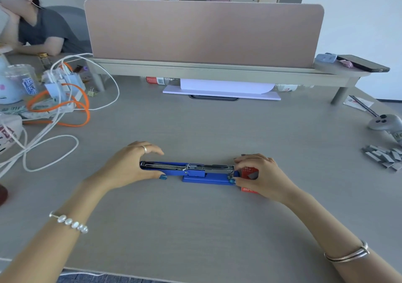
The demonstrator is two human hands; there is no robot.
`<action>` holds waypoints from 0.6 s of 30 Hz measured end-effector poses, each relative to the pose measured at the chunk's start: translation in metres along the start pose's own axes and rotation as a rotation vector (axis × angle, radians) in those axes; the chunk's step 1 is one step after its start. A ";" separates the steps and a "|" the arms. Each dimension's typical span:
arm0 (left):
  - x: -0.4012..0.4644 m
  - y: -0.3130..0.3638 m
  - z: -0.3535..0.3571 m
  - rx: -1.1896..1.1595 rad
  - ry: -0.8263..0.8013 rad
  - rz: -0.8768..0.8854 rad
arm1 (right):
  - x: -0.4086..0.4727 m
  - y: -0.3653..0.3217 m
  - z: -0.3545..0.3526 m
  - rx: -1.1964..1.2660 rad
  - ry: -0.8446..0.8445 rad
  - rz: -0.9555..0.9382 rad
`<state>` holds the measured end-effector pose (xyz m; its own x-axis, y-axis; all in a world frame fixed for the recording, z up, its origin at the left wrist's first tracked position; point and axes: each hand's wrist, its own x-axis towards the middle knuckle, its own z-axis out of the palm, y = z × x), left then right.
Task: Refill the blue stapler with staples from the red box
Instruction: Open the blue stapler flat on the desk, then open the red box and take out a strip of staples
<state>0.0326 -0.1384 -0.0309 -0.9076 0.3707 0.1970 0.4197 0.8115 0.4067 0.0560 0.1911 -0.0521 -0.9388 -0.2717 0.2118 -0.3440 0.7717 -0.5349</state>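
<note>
The blue plastic-and-metal stapler (196, 172) lies swung open flat mid-bench, its metal channel bared: the left hand (132, 165) pins the lid end, while the right hand (264, 174) pinches the magazine end, the small red cardboard staple box (250, 174) tucked under its palm. It looks like the loading step; next, a strip must seat squarely before closing. The grey wood-grain bench (206, 228) carries loose grey staple strips (385, 157) at right, tangled cables (56, 113) left, a pink divider screen (202, 32) behind.
</note>
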 end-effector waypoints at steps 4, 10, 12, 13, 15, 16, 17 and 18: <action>0.014 0.037 0.005 -0.007 0.054 0.141 | -0.004 -0.003 -0.006 0.008 0.003 -0.063; 0.052 0.100 0.029 0.033 0.088 0.261 | -0.020 0.007 -0.035 -0.277 -0.200 -0.066; 0.065 0.116 0.039 0.024 0.091 0.262 | -0.024 0.011 -0.040 -0.293 -0.220 -0.042; 0.071 0.123 0.045 0.017 0.085 0.268 | -0.024 0.013 -0.042 -0.287 -0.197 -0.049; 0.078 0.134 0.056 -0.008 0.064 0.287 | -0.022 0.015 -0.047 -0.302 -0.159 -0.059; 0.079 0.137 0.060 -0.016 0.075 0.293 | -0.020 0.017 -0.049 -0.309 -0.135 -0.049; 0.081 0.141 0.065 -0.022 0.116 0.298 | -0.019 0.021 -0.053 -0.308 -0.102 -0.031; 0.080 0.141 0.069 -0.029 0.170 0.282 | -0.016 0.023 -0.054 -0.281 -0.062 -0.029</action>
<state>0.0182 0.0367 -0.0197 -0.7419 0.4962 0.4510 0.6568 0.6732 0.3397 0.0640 0.2443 -0.0242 -0.9310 -0.3236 0.1687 -0.3600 0.8900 -0.2797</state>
